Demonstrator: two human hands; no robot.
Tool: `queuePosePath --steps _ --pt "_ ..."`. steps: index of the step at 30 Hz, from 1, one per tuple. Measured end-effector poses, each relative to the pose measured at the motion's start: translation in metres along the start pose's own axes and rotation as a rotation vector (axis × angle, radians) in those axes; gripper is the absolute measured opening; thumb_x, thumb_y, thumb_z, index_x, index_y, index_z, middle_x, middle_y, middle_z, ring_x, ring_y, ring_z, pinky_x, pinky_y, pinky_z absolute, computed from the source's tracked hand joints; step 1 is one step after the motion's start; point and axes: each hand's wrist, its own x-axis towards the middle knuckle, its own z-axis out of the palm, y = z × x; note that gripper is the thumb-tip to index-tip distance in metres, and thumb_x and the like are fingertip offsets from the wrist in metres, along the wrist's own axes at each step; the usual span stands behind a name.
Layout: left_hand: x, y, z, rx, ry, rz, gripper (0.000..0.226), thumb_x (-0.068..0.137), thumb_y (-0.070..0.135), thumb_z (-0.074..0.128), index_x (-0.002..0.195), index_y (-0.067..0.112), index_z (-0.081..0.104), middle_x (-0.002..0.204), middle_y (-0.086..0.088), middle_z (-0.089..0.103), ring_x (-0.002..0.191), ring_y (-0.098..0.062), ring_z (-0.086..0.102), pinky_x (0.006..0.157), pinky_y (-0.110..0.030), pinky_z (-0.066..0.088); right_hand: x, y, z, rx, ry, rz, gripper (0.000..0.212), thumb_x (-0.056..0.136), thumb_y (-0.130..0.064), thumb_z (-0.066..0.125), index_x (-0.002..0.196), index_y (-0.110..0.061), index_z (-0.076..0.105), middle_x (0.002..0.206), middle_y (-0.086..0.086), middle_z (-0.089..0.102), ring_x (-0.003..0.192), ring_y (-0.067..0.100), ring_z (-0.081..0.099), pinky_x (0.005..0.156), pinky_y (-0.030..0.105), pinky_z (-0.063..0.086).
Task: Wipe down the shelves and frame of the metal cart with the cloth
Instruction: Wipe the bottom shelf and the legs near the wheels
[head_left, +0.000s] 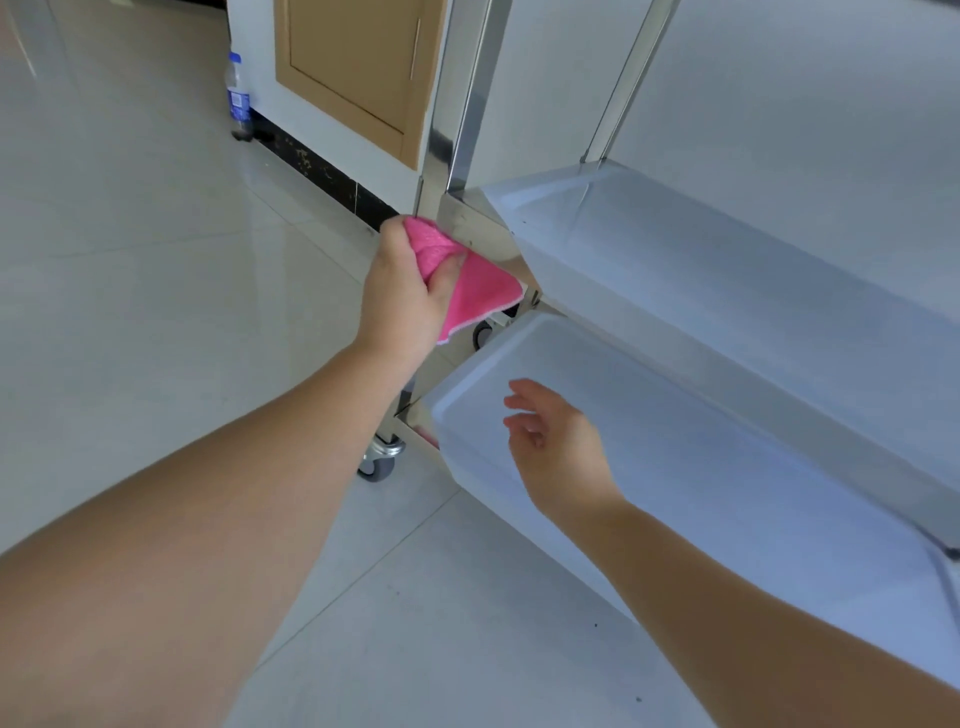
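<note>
At ten o'clock a bottle (239, 98) stands on the floor (130, 260) against the wall base, with a tan door (358, 67) just to its right. Near centre, the left hand (410, 291) grasps the cloth (470, 283), fingers curled round the pink bundle, pressing it against the corner post (457, 156) of the cart where the upper shelf (727, 291) meets the frame. Below, at six o'clock of that hand, a caster (376, 460) rests on the tiles. At four o'clock the right hand (553, 447) hovers released, fingers loosely spread, over the lower shelf (701, 499).
</note>
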Motion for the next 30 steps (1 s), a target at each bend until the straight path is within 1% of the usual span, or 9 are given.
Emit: queuePosePath --steps 3,6,12,14,17,20,23,27,30 --pt "-0.001 -0.007 0.0 0.026 -0.012 0.037 0.04 0.087 0.03 0.059 0.112 0.004 0.042 0.091 -0.004 0.054 0.07 -0.013 0.053 0.057 -0.007 0.037 0.003 -0.003 -0.002 -0.324 -0.146 -0.136 0.046 0.091 -0.008 0.047 0.135 -0.02 0.045 0.121 -0.006 0.057 0.104 0.006 0.055 0.09 0.018 0.043" --pt "-0.009 -0.016 0.0 0.015 -0.039 0.034 0.04 0.087 0.029 0.061 0.112 0.004 0.042 0.088 -0.002 0.053 0.065 -0.001 0.051 0.051 -0.002 0.038 -0.001 0.001 -0.006 -0.41 -0.191 -0.149 0.045 0.091 -0.01 0.048 0.135 -0.021 0.045 0.124 -0.003 0.057 0.106 0.008 0.055 0.091 0.022 0.045" --pt "-0.043 -0.052 0.003 0.049 -0.125 -0.109 0.039 0.088 0.026 0.06 0.117 0.009 0.04 0.099 0.001 0.055 0.077 -0.011 0.055 0.061 -0.014 0.042 -0.007 0.01 -0.005 -0.5 -0.229 -0.196 0.046 0.088 -0.01 0.049 0.133 -0.021 0.047 0.118 -0.001 0.059 0.095 0.012 0.059 0.086 0.03 0.05" --pt "-0.048 -0.057 0.004 0.034 -0.121 -0.136 0.037 0.088 0.025 0.06 0.116 0.01 0.04 0.1 0.004 0.054 0.078 -0.011 0.054 0.063 -0.014 0.04 -0.009 0.011 -0.004 -0.525 -0.251 -0.195 0.046 0.088 -0.012 0.049 0.133 -0.021 0.047 0.117 -0.001 0.059 0.095 0.013 0.06 0.085 0.033 0.051" --pt "-0.059 -0.066 0.002 0.029 -0.142 -0.196 0.028 0.089 0.022 0.058 0.11 0.014 0.041 0.095 0.01 0.056 0.078 -0.011 0.055 0.063 -0.014 0.038 -0.013 0.011 -0.004 -0.578 -0.292 -0.177 0.046 0.089 -0.014 0.049 0.134 -0.022 0.046 0.119 -0.001 0.057 0.099 0.015 0.059 0.087 0.035 0.05" --pt "-0.081 -0.084 -0.003 0.025 -0.253 -0.334 0.018 0.091 0.014 0.052 0.093 0.025 0.037 0.079 0.022 0.061 0.078 -0.002 0.057 0.064 -0.012 0.04 -0.017 0.01 -0.008 -0.623 -0.311 -0.156 0.045 0.09 -0.015 0.048 0.134 -0.023 0.045 0.122 -0.002 0.057 0.102 0.016 0.058 0.09 0.035 0.049" --pt "-0.092 -0.094 -0.007 0.019 -0.296 -0.457 0.017 0.091 0.016 0.054 0.097 0.023 0.04 0.103 0.009 0.06 0.088 -0.011 0.056 0.076 -0.025 0.041 -0.02 0.008 -0.012 -0.659 -0.322 -0.147 0.043 0.091 -0.017 0.048 0.133 -0.023 0.047 0.123 -0.002 0.057 0.106 0.017 0.057 0.092 0.034 0.048" --pt "-0.089 -0.087 -0.021 0.117 -0.224 -0.376 0.013 0.086 0.021 0.06 0.092 0.017 0.049 0.078 0.008 0.059 0.073 -0.013 0.058 0.057 -0.022 0.039 -0.024 0.003 -0.016 -0.662 -0.322 -0.168 0.04 0.091 -0.017 0.049 0.131 -0.022 0.05 0.12 -0.002 0.058 0.104 0.017 0.058 0.09 0.034 0.049" --pt "-0.088 -0.072 -0.039 0.196 -0.199 -0.299 0.015 0.083 0.025 0.062 0.087 0.016 0.051 0.075 0.003 0.058 0.068 -0.018 0.057 0.054 -0.025 0.038 -0.024 -0.009 -0.015 -0.604 -0.283 -0.222 0.039 0.091 -0.015 0.05 0.129 -0.018 0.052 0.119 0.001 0.06 0.103 0.018 0.059 0.089 0.034 0.049"
